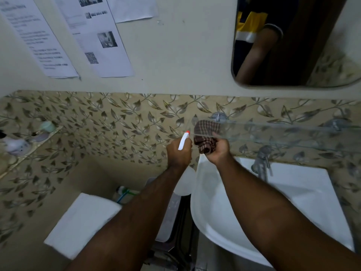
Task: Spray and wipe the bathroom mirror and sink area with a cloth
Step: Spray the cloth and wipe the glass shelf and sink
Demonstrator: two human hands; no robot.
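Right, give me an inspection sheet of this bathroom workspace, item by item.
Surface: white sink, basin bare; glass shelf above it.
Job's things: spray bottle with red nozzle; checked cloth at the shelf's left end; mirror upper right.
Clutter: small toiletries on the left ledge; white cistern lid.
Grippers: left hand grips the bottle; right hand grips the cloth.
Cables: nothing seen.
Surroundings: leaf-pattern tiles, printed notices on the wall, metal tap.

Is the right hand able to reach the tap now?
Probably yes. The right hand is near the tap, nothing lies between them, but it holds the cloth.
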